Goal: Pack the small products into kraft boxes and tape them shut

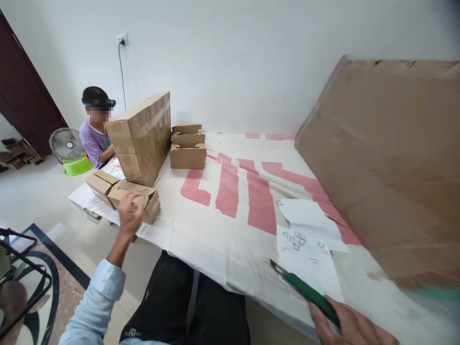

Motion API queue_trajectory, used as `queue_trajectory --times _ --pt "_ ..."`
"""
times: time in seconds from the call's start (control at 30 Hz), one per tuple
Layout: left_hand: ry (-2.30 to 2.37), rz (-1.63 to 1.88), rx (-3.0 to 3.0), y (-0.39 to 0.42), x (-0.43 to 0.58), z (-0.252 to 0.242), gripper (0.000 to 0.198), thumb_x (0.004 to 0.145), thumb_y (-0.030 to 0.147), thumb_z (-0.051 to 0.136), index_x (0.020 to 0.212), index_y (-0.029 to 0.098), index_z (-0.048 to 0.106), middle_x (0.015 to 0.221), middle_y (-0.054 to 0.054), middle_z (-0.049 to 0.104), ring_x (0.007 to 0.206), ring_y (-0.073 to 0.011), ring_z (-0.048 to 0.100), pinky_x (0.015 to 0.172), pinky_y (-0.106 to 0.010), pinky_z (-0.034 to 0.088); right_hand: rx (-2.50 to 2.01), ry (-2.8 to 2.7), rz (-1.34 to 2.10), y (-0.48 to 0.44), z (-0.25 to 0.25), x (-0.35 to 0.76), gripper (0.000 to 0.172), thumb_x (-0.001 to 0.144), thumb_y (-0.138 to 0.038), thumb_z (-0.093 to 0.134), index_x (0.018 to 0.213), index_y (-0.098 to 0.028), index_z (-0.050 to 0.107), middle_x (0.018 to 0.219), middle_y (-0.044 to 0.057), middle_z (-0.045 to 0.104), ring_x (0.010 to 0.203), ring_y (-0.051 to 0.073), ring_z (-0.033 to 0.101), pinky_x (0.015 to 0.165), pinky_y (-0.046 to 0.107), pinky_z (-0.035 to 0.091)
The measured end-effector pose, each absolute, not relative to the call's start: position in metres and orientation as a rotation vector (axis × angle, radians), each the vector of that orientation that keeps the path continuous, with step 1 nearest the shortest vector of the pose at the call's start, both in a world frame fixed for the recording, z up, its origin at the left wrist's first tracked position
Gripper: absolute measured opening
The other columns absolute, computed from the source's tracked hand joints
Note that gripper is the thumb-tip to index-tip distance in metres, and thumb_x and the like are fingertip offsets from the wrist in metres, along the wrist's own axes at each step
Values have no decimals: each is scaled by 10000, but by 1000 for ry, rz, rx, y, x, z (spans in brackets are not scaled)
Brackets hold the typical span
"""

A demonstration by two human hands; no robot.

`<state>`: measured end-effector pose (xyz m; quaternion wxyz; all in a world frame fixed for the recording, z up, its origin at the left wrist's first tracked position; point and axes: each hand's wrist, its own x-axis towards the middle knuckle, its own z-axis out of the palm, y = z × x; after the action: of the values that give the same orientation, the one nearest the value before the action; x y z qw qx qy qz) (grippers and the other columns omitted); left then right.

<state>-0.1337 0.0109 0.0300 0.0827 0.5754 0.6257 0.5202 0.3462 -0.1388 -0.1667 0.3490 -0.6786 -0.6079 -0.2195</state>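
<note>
The right hand (350, 326), at five o'clock in the view, is closed around the green handle of a utility knife (305, 289), whose blade points toward ten o'clock over the paper sheets (309, 239). The knife looks light and rigid; the handle is the safe hold, away from the sharp tip. The left hand (130, 214), at nine o'clock, rests on a small open cardboard box (149, 201) at the table's (223, 239) near corner; whether its fingers are curled or gripping I cannot tell. That box looks light, thin-walled and easily crushed, so best held by its folded edges.
</note>
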Motion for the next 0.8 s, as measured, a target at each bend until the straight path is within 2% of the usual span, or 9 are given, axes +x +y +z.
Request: queue_trajectory --times 0.07,0.17,0.3,0.5,0.67,0.73,0.8 --pt "2140 1560 1488 22 -183 34 272 839 169 706 1106 212 731 1269 -120 689 1247 -300 631 1036 -401 550 -1740 -1614 -572 -138 -164 347 354 988 -433 511 1154 -221 741 936 147 745 770 340 616 626 422 388" --pt "2251 1526 1297 41 -232 30 271 825 226 719 1089 168 709 1133 -129 714 1116 -315 674 1040 -461 538 -1707 -1673 -578 -138 -166 354 343 1002 -443 501 1054 -201 738 928 148 747 792 330 621 644 416 399" --pt "2259 1472 1180 58 -259 17 352 791 355 767 1078 160 710 931 -68 727 969 -279 698 944 -416 569 -1751 -1654 -582 -140 -176 370 369 1000 -470 486 1011 -197 734 913 150 736 810 340 609 672 426 404" --pt "2116 1441 1202 63 -238 2 430 718 435 803 1020 141 720 887 -56 725 908 -259 703 856 -374 587 -1869 -1654 -428 -143 -171 378 321 973 -439 508 957 -194 715 886 126 726 828 304 605 747 403 431" --pt "1829 1355 1360 61 -204 -24 587 623 573 850 1020 172 689 975 -64 735 942 -269 711 857 -403 623 -2057 -1635 -323 -135 -164 375 321 972 -386 495 1083 -169 705 1036 135 737 958 298 607 788 387 436" --pt "1634 1252 1473 65 -197 -34 697 545 578 908 1079 193 681 1170 -110 736 1112 -325 709 907 -436 628 -2070 -1633 -303 -135 -164 377 318 977 -372 492 1104 -165 698 1063 137 732 978 294 603 800 386 438" --pt "1458 1132 1536 73 -193 -40 920 480 532 963 1287 234 638 1461 -158 628 1341 -388 619 975 -481 614 -2048 -1644 -278 -136 -166 382 306 974 -360 499 1112 -169 694 1065 134 728 983 291 601 807 385 442"
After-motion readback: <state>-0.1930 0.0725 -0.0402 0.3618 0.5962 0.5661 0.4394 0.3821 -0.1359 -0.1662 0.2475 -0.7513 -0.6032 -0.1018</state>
